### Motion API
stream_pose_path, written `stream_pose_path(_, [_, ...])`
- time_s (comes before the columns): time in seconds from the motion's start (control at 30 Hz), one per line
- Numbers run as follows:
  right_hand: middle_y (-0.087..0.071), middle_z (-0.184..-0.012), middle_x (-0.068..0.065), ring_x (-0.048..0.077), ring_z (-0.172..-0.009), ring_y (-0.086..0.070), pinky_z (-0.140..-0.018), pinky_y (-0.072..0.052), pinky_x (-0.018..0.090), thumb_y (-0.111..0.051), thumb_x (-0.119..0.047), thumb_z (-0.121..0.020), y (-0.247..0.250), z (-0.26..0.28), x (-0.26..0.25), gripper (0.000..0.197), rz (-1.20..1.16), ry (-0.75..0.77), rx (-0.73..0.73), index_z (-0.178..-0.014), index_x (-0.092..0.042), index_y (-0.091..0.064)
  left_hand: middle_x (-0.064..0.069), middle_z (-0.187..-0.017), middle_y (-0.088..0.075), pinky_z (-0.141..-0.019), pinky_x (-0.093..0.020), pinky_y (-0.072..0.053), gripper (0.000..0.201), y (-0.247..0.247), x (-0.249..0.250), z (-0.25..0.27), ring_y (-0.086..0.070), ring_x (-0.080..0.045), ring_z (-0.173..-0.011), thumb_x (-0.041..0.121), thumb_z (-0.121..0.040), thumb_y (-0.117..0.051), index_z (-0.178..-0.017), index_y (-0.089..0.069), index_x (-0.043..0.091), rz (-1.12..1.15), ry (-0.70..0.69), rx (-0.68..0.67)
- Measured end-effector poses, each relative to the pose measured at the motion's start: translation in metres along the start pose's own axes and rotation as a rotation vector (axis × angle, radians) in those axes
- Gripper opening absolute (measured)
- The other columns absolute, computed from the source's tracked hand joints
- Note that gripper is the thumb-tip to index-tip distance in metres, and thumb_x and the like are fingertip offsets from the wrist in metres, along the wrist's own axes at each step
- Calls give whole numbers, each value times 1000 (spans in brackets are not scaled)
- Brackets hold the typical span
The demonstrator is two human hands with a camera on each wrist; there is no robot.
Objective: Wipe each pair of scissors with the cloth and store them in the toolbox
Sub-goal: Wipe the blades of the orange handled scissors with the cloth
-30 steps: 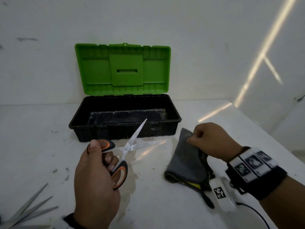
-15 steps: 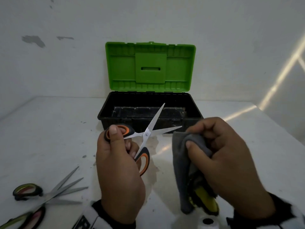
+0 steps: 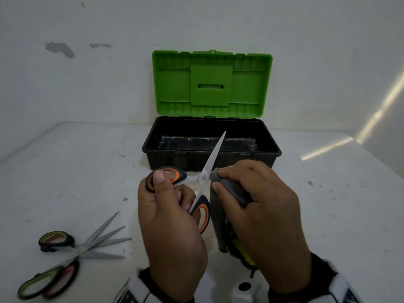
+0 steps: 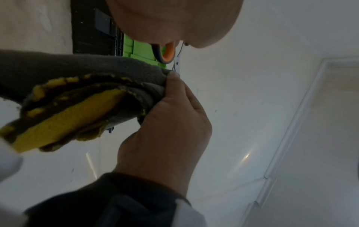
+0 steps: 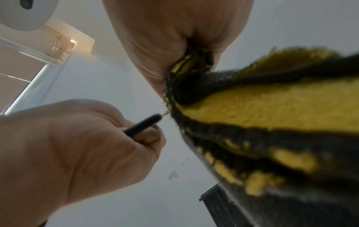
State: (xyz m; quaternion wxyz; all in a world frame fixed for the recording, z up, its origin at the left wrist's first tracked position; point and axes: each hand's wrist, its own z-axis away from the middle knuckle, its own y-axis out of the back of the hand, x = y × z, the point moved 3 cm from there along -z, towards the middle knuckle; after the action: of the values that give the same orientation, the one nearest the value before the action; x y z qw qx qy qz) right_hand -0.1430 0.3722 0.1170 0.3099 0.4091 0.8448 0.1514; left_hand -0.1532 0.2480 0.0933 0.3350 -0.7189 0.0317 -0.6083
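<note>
My left hand grips a pair of orange-and-black-handled scissors, thumb through the upper loop, blades spread. One blade points up over the toolbox; the other is hidden in the grey-and-yellow cloth. My right hand pinches that cloth around the hidden blade, just right of the pivot. In the left wrist view, the right hand bunches the cloth below the orange handle. The right wrist view shows the cloth and my left hand on a black handle. The black toolbox stands behind, green lid upright.
Two more pairs of scissors with green-and-pink handles lie crossed on the white table at the lower left. A white wall rises right behind the toolbox. The table's right edge runs diagonally at the far right.
The right hand lifted the cloth off the table and brought it left onto the scissors' lower blade. The left hand raised the scissors slightly toward the middle.
</note>
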Motion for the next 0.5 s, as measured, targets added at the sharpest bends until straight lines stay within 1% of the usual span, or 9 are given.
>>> stream_pose_path(0.07, [-71, -94, 1, -6, -91, -48, -92, -34, -2, -62, -27, -86, -3, 1, 0, 26, 11, 14, 9, -100, -9, -73, 10, -53, -38, -49, -27, -21, 35, -1, -1, 1, -31, -7, -47, 39, -102, -38, -76, -57, 25, 6, 1, 6])
stream_pose_path(0.1, [-72, -93, 2, -3, -91, -51, -93, -35, -2, -59, -27, -86, -3, 1, 0, 27, 15, 21, 12, -99, -9, -74, 9, -53, -37, -49, -28, -21, 35, -1, -1, 2, -31, -7, -47, 39, -102, -38, -75, -57, 25, 10, 0, 10])
stream_pose_path(0.17, [-73, -93, 3, 4, -91, -57, -93, -38, 3, -60, -24, -87, -6, 2, -2, 25, 19, 29, 17, -100, -8, -74, 8, -54, -37, -49, -28, -23, 35, -2, -1, 3, -32, -8, -47, 41, -102, -38, -77, -57, 25, -6, -12, 16])
stream_pose_path(0.23, [-74, -94, 3, 7, -91, -61, -94, -40, 8, -61, -22, -88, -7, 3, -4, 23, 24, 42, 16, -100, -9, -74, 7, -54, -37, -49, -29, -25, 34, -2, -2, 3, -33, -7, -47, 42, -102, -38, -79, -56, 24, -25, -29, 21])
stream_pose_path(0.3, [-74, -95, 3, 8, -90, -63, -96, -41, 11, -58, -23, -88, -7, 3, -3, 25, 35, 63, 9, -101, -8, -74, 8, -53, -38, -49, -29, -27, 34, -1, -1, 2, -33, -6, -46, 42, -101, -39, -77, -56, 26, -41, -36, 29])
stream_pose_path(0.33, [-74, -95, 3, 9, -90, -64, -96, -41, 10, -57, -23, -88, -6, 3, -1, 26, 36, 63, 8, -102, -8, -74, 8, -53, -38, -50, -29, -27, 34, -1, -2, 2, -33, -6, -46, 43, -101, -39, -76, -56, 27, -48, -37, 33])
stream_pose_path(0.43, [-74, -92, 4, 8, -88, -62, -93, -39, 5, -58, -21, -88, -5, 2, 4, 24, 24, 44, 29, -100, -7, -74, 8, -54, -37, -50, -31, -26, 35, -1, -2, 3, -32, -8, -47, 41, -102, -39, -77, -56, 25, -37, -39, 33])
stream_pose_path(0.5, [-74, -92, 4, 7, -86, -64, -92, -43, 9, -59, -20, -89, -7, 2, -1, 22, 6, 54, 25, -100, -7, -74, 9, -54, -37, -49, -30, -26, 34, -1, -2, 3, -33, -8, -48, 42, -102, -39, -79, -57, 24, -38, -40, 40])
